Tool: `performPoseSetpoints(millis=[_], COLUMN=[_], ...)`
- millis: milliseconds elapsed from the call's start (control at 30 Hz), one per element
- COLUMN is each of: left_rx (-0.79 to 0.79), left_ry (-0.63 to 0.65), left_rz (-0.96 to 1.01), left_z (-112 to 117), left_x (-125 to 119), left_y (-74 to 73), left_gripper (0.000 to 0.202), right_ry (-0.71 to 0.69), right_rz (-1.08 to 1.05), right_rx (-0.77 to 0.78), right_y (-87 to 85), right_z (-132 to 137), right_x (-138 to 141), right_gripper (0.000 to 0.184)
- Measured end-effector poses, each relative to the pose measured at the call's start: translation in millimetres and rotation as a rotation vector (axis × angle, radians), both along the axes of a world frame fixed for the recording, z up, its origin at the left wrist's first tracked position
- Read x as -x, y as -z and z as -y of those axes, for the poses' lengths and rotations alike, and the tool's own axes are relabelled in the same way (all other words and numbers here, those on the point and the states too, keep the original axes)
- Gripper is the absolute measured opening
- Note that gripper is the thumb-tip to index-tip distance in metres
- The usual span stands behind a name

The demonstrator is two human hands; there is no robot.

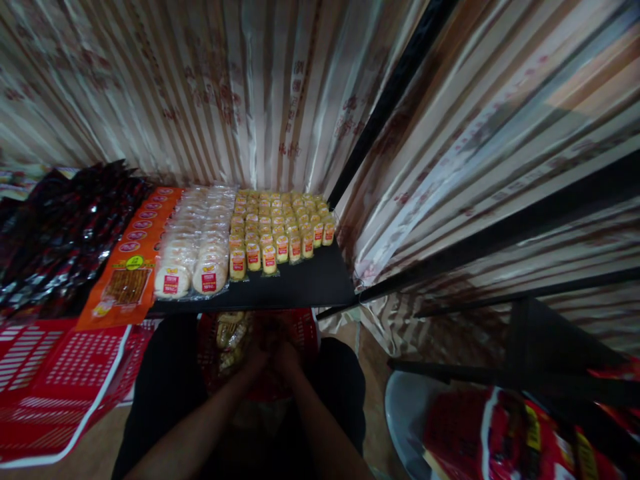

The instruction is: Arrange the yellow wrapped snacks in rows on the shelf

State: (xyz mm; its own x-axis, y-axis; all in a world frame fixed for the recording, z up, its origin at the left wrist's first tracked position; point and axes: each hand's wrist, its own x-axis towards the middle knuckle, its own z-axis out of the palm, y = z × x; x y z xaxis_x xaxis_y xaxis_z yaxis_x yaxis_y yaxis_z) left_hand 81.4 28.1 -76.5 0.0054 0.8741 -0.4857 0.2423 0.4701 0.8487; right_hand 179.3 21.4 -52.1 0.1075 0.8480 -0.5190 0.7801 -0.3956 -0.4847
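Note:
Both my hands reach down into a red plastic basket (pixel 305 327) under the edge of a black shelf (pixel 305 283). My left hand (pixel 254 363) and my right hand (pixel 286 357) are close together in the dim light, and their fingers are too dark to make out. Packets of snacks (pixel 229 341) lie in the basket just left of my left hand. On the shelf above stand rows of small yellow packs (pixel 280 227), clear packs of round white cakes (pixel 197 247) and orange flat packs (pixel 131 267).
Dark shiny packets (pixel 60 233) pile up at the left. Red and white bags (pixel 55 380) lie at lower left. A striped curtain (pixel 225 93) hangs behind the shelf. At lower right a grey tub (pixel 405 413) holds red packets (pixel 500 433) beneath black frame bars (pixel 500 247).

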Motion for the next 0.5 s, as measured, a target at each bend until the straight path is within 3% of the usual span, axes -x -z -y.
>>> performPoseSetpoints(millis=[133, 267, 500], left_rx=[0.017, 0.019, 0.002], left_ry=[-0.053, -0.145, -0.208], left_rz=[-0.037, 0.125, 0.396], left_z=[0, 3, 7], left_x=[9, 16, 12], left_y=[-23.5, -46.5, -73.0], left_gripper=[0.018, 0.022, 0.030], right_ry=[0.029, 0.103, 0.197], right_rz=[-0.131, -0.357, -0.292], right_rx=[-0.160, -0.391, -0.414], right_y=[-21.6, -37.4, -56.6], right_z=[5, 11, 15], right_x=[1, -1, -15], right_gripper=[0.038, 0.042, 0.032])
